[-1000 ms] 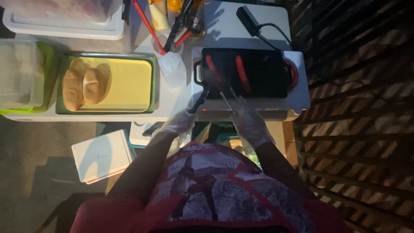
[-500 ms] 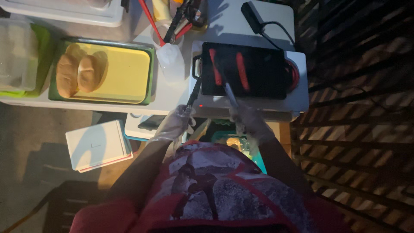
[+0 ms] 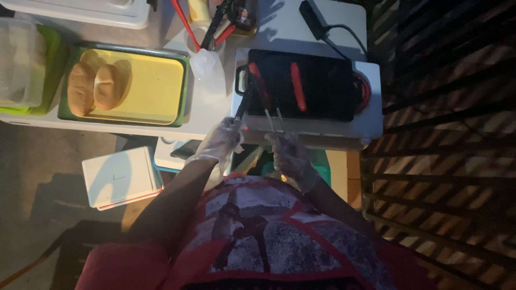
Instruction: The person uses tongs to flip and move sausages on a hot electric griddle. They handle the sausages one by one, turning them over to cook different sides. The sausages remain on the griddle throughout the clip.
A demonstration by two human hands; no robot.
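Note:
My left hand [image 3: 221, 140], in a clear glove, grips a dark-handled tool [image 3: 240, 107] that reaches up to the left edge of the black griddle plate [image 3: 322, 88]. My right hand [image 3: 287, 153], also gloved, holds metal tongs [image 3: 272, 115] whose tips touch the nearer red sausage [image 3: 259, 79]. A second red sausage [image 3: 298, 86] lies beside it on the plate. The griddle sits on a white electric base [image 3: 371, 102] at the table's front edge.
A yellow board in a green tray [image 3: 156, 86] holds two bread buns [image 3: 95, 87]. A clear squeeze bottle [image 3: 208, 69], a utensil holder [image 3: 215, 21], plastic containers [image 3: 24, 59] and a black power adapter [image 3: 314, 13] surround it. A white box [image 3: 121, 176] lies on the floor.
The view has shifted slightly. My hands have stayed at the griddle's front, the tongs working at the left sausage.

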